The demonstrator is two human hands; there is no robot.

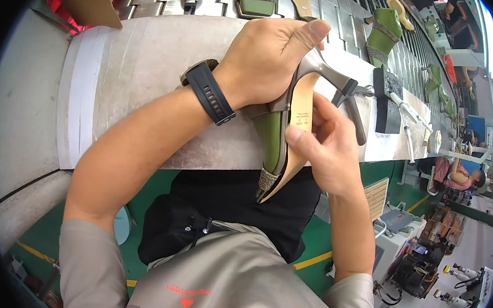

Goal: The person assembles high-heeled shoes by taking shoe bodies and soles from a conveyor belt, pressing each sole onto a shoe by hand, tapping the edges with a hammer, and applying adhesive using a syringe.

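A grey high-heeled sandal (pixel 286 102) is held over the table's near edge, its toe pointing down toward my lap. A green shoe last (pixel 268 135) fills it, and a glittering band (pixel 267 179) crosses near the toe. My left hand (pixel 265 60) is wrapped round its heel end, thumb lying near the top of the slender heel (pixel 335 75), which points right. My right hand (pixel 334 140) is closed on the tan sole (pixel 301 109), thumb pressed on its face beside small print. Its other fingers are partly hidden behind the sole's right edge.
Right of my hands lie a dark-handled metal tool (pixel 355 117), a black block (pixel 386 101) and white syringe-like tools (pixel 410 117). Beyond the pale worktable (pixel 147 88), a slatted metal conveyor (pixel 218 1) carries several green lasts and shoes (pixel 383 36). Another person (pixel 459 176) sits far right.
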